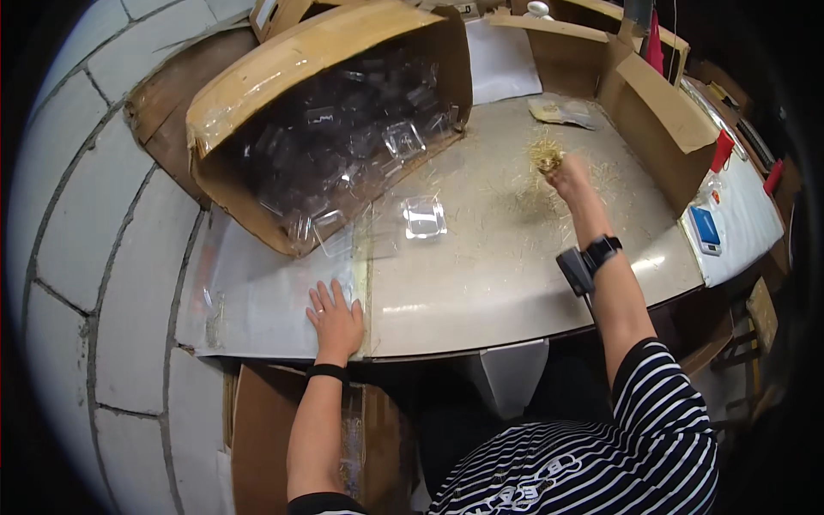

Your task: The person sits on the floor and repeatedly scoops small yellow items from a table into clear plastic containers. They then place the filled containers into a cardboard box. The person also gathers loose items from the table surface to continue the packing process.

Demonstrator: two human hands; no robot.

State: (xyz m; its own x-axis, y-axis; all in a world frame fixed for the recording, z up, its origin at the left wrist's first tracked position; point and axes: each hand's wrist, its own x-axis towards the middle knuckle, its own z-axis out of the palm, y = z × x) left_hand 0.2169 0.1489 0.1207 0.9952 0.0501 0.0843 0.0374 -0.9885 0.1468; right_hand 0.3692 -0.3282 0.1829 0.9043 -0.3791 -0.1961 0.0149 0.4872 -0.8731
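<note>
My right hand [566, 178] is closed around a bunch of thin gold-coloured pin-like pieces [545, 154], held over the far right part of the table. More of these thin pieces lie scattered on the tabletop around it; they are too small to name exactly. Flat on the white sheet near the table's front edge rests my left hand [335, 319], fingers spread and nothing in them. Beyond it, a small clear plastic box [424, 217] sits on the table, apart from both hands.
A large cardboard box [318, 43] lies on its side at the far left, filled with several clear plastic cases [403, 140]. Cardboard walls [665, 112] edge the right side. A plastic bag [562, 112] lies at the back, and a blue-and-white device [706, 228] at the right.
</note>
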